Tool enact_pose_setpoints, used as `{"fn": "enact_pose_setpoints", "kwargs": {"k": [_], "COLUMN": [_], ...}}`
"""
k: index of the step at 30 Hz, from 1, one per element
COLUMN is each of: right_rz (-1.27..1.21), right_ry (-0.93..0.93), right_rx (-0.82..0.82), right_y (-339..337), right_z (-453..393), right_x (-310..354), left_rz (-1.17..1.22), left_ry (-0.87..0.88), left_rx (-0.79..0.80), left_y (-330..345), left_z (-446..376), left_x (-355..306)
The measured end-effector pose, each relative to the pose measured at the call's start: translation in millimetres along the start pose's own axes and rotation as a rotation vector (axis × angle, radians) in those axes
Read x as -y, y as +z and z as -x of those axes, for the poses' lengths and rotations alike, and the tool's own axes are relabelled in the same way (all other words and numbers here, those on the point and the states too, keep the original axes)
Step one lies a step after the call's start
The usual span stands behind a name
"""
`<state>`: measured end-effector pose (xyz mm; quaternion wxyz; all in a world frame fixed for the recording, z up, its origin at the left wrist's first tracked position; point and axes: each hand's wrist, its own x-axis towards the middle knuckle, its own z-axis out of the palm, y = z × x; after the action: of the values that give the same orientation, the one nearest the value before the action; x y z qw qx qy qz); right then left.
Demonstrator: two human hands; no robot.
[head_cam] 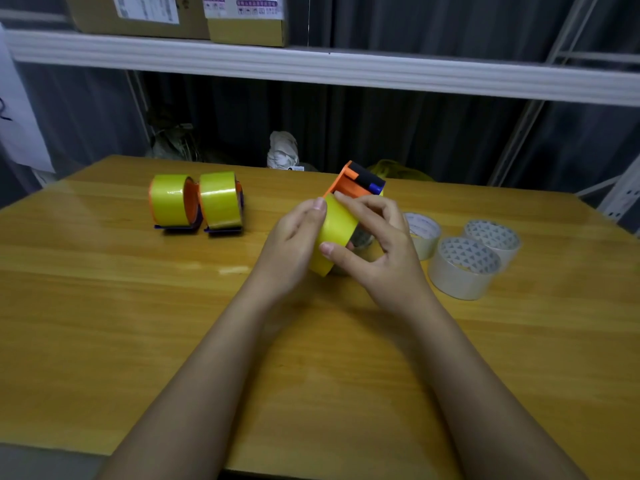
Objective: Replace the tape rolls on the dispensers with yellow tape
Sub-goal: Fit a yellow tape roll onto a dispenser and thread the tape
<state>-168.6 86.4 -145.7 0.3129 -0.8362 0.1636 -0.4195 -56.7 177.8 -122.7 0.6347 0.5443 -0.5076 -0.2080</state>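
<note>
Hands meet over the middle of a wooden table (104, 306), seen from above by a head-worn camera. A yellow tape roll (334, 233), seated in an orange dispenser (358, 180), is held between them. The left hand (294, 240) is curled against the roll's near side, thumb laid along its top edge, apparently to steady it. The right hand (377, 244) is wrapped over the far side, thumb pressed on the yellow face and fingers curled around the dispenser's frame, probably so the roll can be pushed home or its loose end fed toward the cutter. Whether the roll is fully seated cannot be told.

Two more dispensers (197, 202), already loaded with yellow tape, are stood side by side well to the left, likely set apart as finished. Three pale tape rolls (464, 265) are grouped just right of the hands, seemingly the ones taken off. Cardboard boxes (173, 15) are seen on a shelf behind.
</note>
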Motion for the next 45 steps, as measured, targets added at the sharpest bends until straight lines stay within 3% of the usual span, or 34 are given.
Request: {"fn": "enact_pose_setpoints", "kwargs": {"k": [10, 24, 32, 45], "right_rz": [-0.003, -0.054, 0.005, 0.024], "right_ry": [-0.035, 0.047, 0.036, 0.014], "right_rx": [-0.018, 0.019, 0.056, 0.056], "right_y": [1, -2, -4, 1], "right_z": [0, -1, -1, -1], "right_x": [0, 7, 3, -3], "left_rz": [-0.066, -0.266, -0.632, -0.799], "left_ry": [-0.007, 0.172, 0.231, 0.285], "left_rx": [-0.02, -0.037, -0.005, -0.043], "left_y": [-1, 0, -4, -3], "left_z": [-2, -3, -4, -3], "left_x": [6, 12, 26, 28]}}
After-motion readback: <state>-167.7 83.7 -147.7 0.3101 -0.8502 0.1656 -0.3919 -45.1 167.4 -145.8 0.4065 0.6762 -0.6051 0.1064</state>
